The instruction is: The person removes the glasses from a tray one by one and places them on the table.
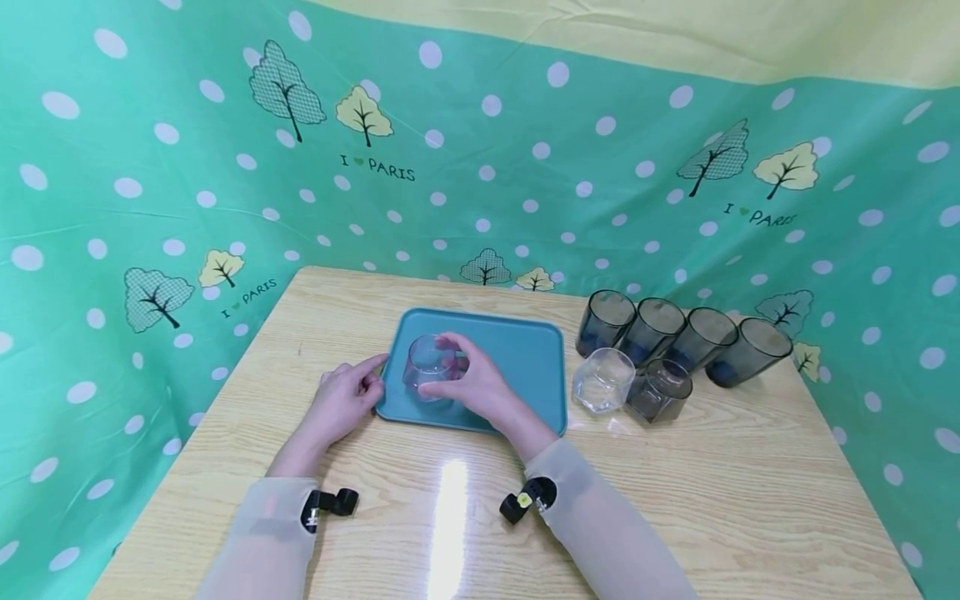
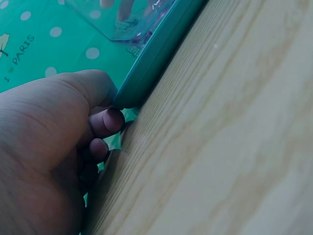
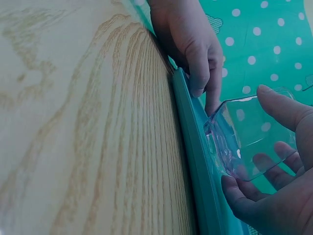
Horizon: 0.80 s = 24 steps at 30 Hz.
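A teal tray lies on the wooden table. Over its left half, my right hand grips a clear, pinkish-tinted glass between thumb and fingers. Seen from the right wrist, this glass has angular sides and is tilted in that view, with fingers curled along its far side. My left hand is at the tray's left edge. In the left wrist view that hand pinches the tray rim by the corner, its other fingers curled in below.
Right of the tray stand a clear glass and a short smoky glass. Behind them is a row of several tall dark glasses. A green polka-dot cloth hangs along the table's back and sides.
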Each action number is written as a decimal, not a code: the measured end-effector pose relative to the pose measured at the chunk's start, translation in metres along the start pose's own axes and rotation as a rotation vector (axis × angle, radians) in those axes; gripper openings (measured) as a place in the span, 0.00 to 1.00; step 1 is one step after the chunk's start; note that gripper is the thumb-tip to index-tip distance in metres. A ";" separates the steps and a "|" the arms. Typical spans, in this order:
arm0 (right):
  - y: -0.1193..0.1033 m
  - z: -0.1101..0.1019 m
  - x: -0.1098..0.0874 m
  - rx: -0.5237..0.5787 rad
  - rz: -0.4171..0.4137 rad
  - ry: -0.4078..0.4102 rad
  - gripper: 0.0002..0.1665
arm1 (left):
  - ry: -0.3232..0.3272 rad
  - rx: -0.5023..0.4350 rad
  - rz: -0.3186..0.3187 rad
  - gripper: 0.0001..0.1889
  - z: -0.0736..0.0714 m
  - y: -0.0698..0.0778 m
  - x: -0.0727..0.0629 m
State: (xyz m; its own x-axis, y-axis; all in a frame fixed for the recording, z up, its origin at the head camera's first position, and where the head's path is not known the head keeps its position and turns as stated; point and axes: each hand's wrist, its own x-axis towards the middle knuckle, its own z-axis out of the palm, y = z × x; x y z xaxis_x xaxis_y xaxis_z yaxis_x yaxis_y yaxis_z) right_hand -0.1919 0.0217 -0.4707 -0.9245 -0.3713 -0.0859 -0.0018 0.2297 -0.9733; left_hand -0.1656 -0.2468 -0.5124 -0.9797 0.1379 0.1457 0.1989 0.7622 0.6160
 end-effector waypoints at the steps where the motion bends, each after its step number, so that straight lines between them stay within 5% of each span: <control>1: 0.000 -0.001 -0.001 0.000 -0.002 0.001 0.52 | 0.001 -0.002 0.000 0.26 0.000 0.000 0.000; 24: 0.005 -0.020 -0.016 0.073 -0.005 0.011 0.50 | 0.001 -0.002 0.012 0.26 0.000 0.001 0.000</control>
State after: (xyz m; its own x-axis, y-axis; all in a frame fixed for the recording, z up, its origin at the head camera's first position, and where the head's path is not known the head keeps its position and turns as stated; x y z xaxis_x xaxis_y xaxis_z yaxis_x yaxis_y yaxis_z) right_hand -0.1845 0.0469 -0.4698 -0.9286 -0.3625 -0.0787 0.0207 0.1610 -0.9867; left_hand -0.1652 -0.2463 -0.5118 -0.9772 0.1459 0.1540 0.2104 0.7592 0.6159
